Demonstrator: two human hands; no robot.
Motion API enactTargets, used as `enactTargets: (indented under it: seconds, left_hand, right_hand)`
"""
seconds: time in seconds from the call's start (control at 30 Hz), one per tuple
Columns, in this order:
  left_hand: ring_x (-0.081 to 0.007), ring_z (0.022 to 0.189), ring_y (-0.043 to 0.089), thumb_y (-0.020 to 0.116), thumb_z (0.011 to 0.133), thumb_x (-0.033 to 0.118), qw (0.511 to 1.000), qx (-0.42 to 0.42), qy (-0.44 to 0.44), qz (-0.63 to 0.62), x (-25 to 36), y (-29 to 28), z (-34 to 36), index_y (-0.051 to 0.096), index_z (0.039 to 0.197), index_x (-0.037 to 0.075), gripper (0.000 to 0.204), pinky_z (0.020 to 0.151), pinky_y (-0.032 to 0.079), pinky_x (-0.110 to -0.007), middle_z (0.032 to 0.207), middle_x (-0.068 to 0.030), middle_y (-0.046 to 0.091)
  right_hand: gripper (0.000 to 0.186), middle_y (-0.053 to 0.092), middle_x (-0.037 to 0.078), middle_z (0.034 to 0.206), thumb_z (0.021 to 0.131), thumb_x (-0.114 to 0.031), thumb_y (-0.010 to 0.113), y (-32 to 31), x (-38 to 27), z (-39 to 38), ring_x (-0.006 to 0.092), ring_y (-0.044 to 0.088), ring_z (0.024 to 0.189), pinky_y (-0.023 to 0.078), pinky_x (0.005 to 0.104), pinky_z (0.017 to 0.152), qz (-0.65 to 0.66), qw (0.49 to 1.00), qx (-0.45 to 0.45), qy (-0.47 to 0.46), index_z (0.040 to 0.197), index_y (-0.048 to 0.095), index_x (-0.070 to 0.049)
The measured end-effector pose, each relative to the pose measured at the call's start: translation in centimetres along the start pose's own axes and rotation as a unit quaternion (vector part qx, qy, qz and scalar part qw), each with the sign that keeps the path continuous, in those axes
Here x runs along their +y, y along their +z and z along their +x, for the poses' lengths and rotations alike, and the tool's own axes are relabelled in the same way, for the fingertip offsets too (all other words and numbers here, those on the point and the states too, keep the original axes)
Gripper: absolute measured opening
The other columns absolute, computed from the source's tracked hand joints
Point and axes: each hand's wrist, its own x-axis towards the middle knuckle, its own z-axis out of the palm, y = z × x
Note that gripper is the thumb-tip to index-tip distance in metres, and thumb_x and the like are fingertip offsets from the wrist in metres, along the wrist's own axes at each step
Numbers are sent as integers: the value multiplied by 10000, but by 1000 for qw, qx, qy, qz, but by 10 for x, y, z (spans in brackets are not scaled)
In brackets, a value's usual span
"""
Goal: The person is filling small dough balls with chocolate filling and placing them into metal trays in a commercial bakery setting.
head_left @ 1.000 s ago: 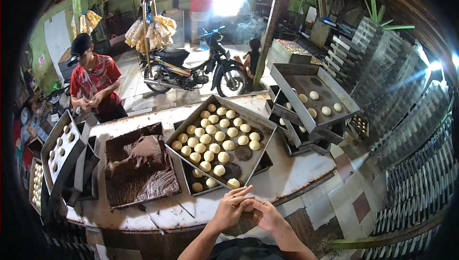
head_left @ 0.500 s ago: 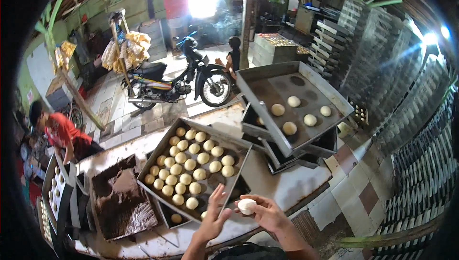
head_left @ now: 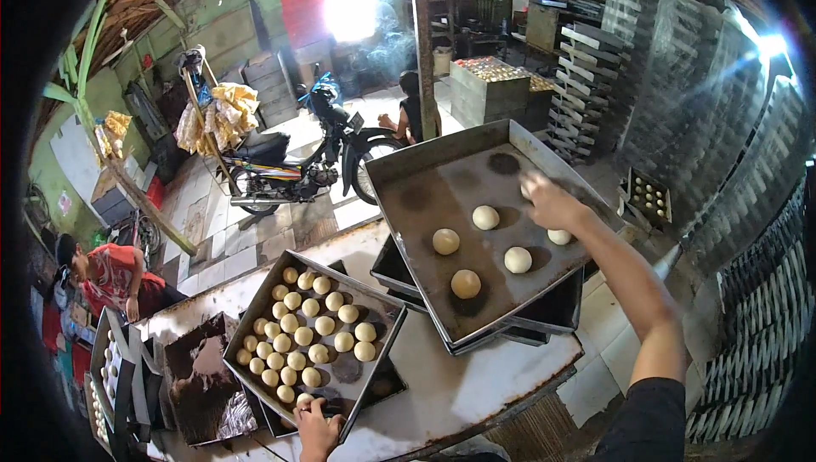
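Rows of pale yellow dough balls (head_left: 303, 336) fill much of a dark metal tray (head_left: 382, 351) in front of me. At its near edge my left hand (head_left: 316, 430) has its fingers curled at a single dough ball (head_left: 304, 399). My right arm stretches out over a larger, raised metal tray (head_left: 408, 198) on the right. Blurred by motion, my right hand (head_left: 551, 204) is low over this tray's far right part, with a pale dough ball (head_left: 529, 186) at its fingertips. Several spaced-out dough balls (head_left: 485, 218) lie on that tray, among dark round marks.
Left of the dough tray is a tray of brown, crumbly material (head_left: 208, 368). More trays (head_left: 115, 368) stand at the far left near a person in red (head_left: 119, 279). Beyond the table (head_left: 476, 377) are a motorcycle (head_left: 297, 169), a crouching person (head_left: 410, 109) and tall tray stacks (head_left: 671, 79).
My right hand has gone from near my body out over the larger tray with a dough ball. My left hand has dropped to the dough tray's near edge. The view has shifted.
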Motion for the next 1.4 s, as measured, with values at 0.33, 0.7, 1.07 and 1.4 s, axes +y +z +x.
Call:
enactTargets:
  seconds: [0.33, 0.7, 1.07, 1.4]
  left_hand:
    - [-379, 1124, 563, 639, 899, 145, 976, 126, -85, 154, -31, 21, 7, 679, 1099, -5, 253, 1008, 448, -457, 1153, -182, 673]
    - [-131, 775, 644, 609, 1044, 192, 690, -10, -158, -706, -81, -58, -162, 654, 1118, -17, 226, 748, 535, -289, 940, -99, 717]
    - [-235, 941, 718, 637, 1020, 88, 585, 101, -267, -759, -181, -20, -408, 570, 1329, -18, 334, 779, 606, -337, 1102, -139, 701]
    - [-71, 818, 591, 569, 1054, 149, 643, 219, -149, -718, -213, -40, -344, 709, 1059, 20, 191, 722, 479, -241, 913, 18, 669]
  right_hand:
    - [133, 638, 116, 890, 826, 69, 527, -52, -156, -73, 294, 620, 819, 496, 367, 749, 262, 946, 162, -100, 886, 622, -3]
    - [214, 584, 58, 756, 973, -84, 542, 95, -421, -313, 149, 517, 702, 408, 278, 649, 745, 645, -166, -18, 787, 611, -3]
    - [298, 657, 139, 867, 1001, -68, 593, 104, -647, -418, 332, 650, 818, 535, 411, 764, 489, 783, -287, -255, 1295, 641, -44]
    - [207, 642, 166, 988, 956, -205, 626, 193, -772, -392, 365, 589, 1033, 458, 491, 918, 427, 800, -4, -422, 1027, 666, -15]
